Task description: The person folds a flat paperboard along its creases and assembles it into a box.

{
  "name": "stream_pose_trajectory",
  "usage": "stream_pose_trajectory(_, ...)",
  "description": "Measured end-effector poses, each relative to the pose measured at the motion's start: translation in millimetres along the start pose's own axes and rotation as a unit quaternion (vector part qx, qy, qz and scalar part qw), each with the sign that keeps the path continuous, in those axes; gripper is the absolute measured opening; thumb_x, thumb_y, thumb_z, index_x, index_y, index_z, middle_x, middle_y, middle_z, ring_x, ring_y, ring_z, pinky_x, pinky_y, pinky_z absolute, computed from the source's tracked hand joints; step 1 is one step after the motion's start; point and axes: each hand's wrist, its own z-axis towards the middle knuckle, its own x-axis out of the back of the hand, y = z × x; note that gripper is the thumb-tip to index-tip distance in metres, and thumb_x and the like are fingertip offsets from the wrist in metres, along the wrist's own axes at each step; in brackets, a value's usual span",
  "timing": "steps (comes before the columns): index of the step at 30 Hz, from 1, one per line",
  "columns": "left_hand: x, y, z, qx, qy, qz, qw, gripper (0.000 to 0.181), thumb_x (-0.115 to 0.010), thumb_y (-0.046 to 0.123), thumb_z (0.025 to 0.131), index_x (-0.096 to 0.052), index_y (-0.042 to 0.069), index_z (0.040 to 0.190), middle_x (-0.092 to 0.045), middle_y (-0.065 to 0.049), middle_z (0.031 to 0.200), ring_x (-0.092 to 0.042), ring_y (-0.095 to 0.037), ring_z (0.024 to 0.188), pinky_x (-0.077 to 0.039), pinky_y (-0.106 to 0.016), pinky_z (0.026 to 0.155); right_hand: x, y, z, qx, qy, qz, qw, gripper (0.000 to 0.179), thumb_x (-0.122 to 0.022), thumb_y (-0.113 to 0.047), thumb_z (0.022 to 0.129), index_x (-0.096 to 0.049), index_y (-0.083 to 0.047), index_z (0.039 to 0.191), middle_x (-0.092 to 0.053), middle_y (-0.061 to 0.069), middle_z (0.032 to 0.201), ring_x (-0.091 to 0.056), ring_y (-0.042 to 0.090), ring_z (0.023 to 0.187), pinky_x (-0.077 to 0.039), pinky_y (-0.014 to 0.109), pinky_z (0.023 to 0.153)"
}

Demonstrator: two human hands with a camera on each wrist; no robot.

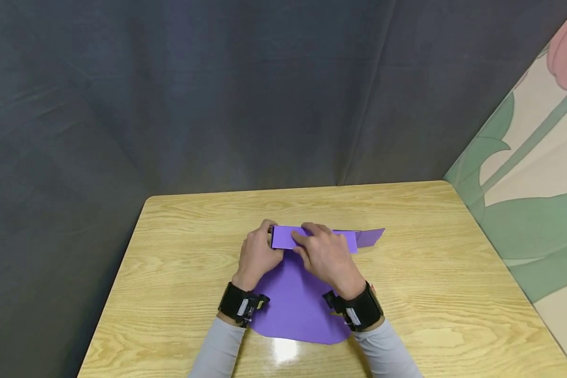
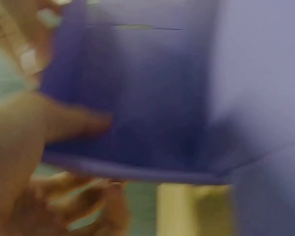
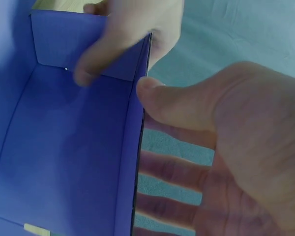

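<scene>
A purple cardboard box (image 1: 283, 238), partly folded up, stands on the table between both hands. Its broad lid panel (image 1: 296, 310) spreads toward the person, under the forearms. My left hand (image 1: 259, 253) grips the box's left end, thumb (image 2: 76, 122) over the inner side and the other fingers outside. With the right hand (image 1: 329, 256) I hold the long wall: in the right wrist view the thumb (image 3: 179, 103) lies at the wall's upper edge (image 3: 141, 118) and the fingers are behind it. A side flap (image 1: 370, 238) sticks out at the right end. The left wrist view is blurred.
The wood-grain table (image 1: 170, 294) extends on both sides of the box. A dark curtain (image 1: 245, 105) hangs behind its far edge, and a flower-patterned cloth (image 1: 538, 210) is along the right. Black camera straps (image 1: 364, 308) wrap the wrists.
</scene>
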Motion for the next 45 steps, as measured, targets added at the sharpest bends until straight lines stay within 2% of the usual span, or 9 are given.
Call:
stream_pose_trajectory(4, 23.4, 3.4, -2.9, -0.038, -0.086, -0.052, 0.9942, 0.071, -0.087, 0.03, 0.09, -0.055, 0.012, 0.151, -0.069, -0.01, 0.136, -0.069, -0.027, 0.111, -0.058, -0.045, 0.09, 0, 1, 1.5, 0.002, -0.005, 0.0, 1.0, 0.03, -0.078, -0.033, 0.099, -0.081, -0.024, 0.127, -0.073, 0.01, 0.133, -0.071, 0.034, 0.122, -0.064, 0.053, 0.062)
stream_pose_trajectory(6, 32.0, 4.9, -3.5, -0.064, -0.111, -0.068, 0.9894, 0.073, -0.087, 0.034, 0.091, -0.055, 0.012, 0.152, -0.062, -0.009, 0.148, -0.063, -0.029, 0.129, -0.056, -0.049, 0.102, 0, 1, 2.1, 0.004, -0.007, -0.001, 1.0, 0.029, -0.078, -0.034, 0.099, -0.081, -0.024, 0.126, -0.073, 0.01, 0.134, -0.071, 0.033, 0.123, -0.064, 0.052, 0.062)
stream_pose_trajectory(9, 38.9, 6.7, -3.0, -0.089, -0.126, -0.088, 0.9842, 0.064, -0.084, 0.031, 0.094, -0.059, 0.01, 0.149, -0.058, -0.01, 0.152, -0.061, -0.031, 0.135, -0.058, -0.049, 0.105, 0, 2, 2.4, 0.004, -0.006, -0.004, 1.0, 0.029, -0.079, -0.034, 0.098, -0.081, -0.024, 0.126, -0.073, 0.01, 0.134, -0.071, 0.032, 0.124, -0.064, 0.05, 0.061)
stream_pose_trajectory(13, 39.8, 6.4, -1.5, -0.086, -0.122, -0.11, 0.9827, 0.052, -0.083, 0.022, 0.096, -0.065, 0.005, 0.142, -0.061, -0.012, 0.146, -0.063, -0.03, 0.133, -0.061, -0.046, 0.102, 0, 1, 1.8, 0.002, -0.005, 0.001, 1.0, 0.031, -0.079, -0.034, 0.098, -0.081, -0.023, 0.127, -0.073, 0.01, 0.136, -0.07, 0.032, 0.125, -0.064, 0.048, 0.06)
stream_pose_trajectory(18, 38.3, 2.8, -1.0, -0.06, -0.116, -0.124, 0.9836, 0.049, -0.082, 0.018, 0.096, -0.067, 0.005, 0.141, -0.061, -0.011, 0.146, -0.062, -0.03, 0.134, -0.06, -0.042, 0.103, 3, 6, 2.0, -0.016, -0.012, 0.053, 0.9984, 0.035, -0.081, -0.03, 0.097, -0.079, -0.013, 0.129, -0.068, 0.017, 0.14, -0.068, 0.037, 0.128, -0.066, 0.052, 0.078)
stream_pose_trajectory(22, 40.0, 0.2, -0.3, -0.039, -0.102, -0.123, 0.9863, 0.049, -0.082, 0.017, 0.097, -0.067, 0.005, 0.142, -0.059, -0.011, 0.148, -0.061, -0.031, 0.136, -0.059, -0.04, 0.104, 9, 18, 1.2, -0.042, 0.002, 0.078, 0.996, 0.042, -0.087, -0.027, 0.092, -0.079, -0.006, 0.127, -0.066, 0.021, 0.14, -0.065, 0.041, 0.129, -0.063, 0.053, 0.093)
stream_pose_trajectory(26, 42.3, -2.4, 0.8, -0.027, -0.087, -0.121, 0.9885, 0.048, -0.081, 0.016, 0.097, -0.067, 0.005, 0.142, -0.058, -0.011, 0.149, -0.06, -0.031, 0.137, -0.058, -0.042, 0.106, 13, 33, -1.4, -0.067, 0.011, 0.08, 0.9945, 0.045, -0.093, -0.023, 0.084, -0.079, -0.003, 0.122, -0.068, 0.02, 0.136, -0.064, 0.042, 0.127, -0.061, 0.054, 0.095)
stream_pose_trajectory(34, 42.2, -7.0, 2.0, -0.024, -0.076, -0.131, 0.9882, 0.048, -0.08, 0.015, 0.098, -0.067, 0.004, 0.142, -0.055, -0.013, 0.154, -0.057, -0.033, 0.141, -0.056, -0.043, 0.108, 14, 46, -1.2, -0.086, 0.004, 0.09, 0.9923, 0.037, -0.096, -0.012, 0.077, -0.081, 0.0, 0.109, -0.073, 0.017, 0.121, -0.068, 0.039, 0.112, -0.063, 0.051, 0.086)
stream_pose_trajectory(45, 41.4, -6.9, 3.4, -0.026, -0.079, -0.135, 0.9873, 0.046, -0.08, 0.016, 0.098, -0.067, 0.004, 0.141, -0.054, -0.015, 0.154, -0.057, -0.033, 0.141, -0.056, -0.043, 0.109, 10, 51, -0.9, -0.1, -0.012, 0.108, 0.9891, 0.028, -0.092, -0.009, 0.08, -0.082, -0.001, 0.105, -0.075, 0.015, 0.118, -0.075, 0.034, 0.101, -0.064, 0.052, 0.077)
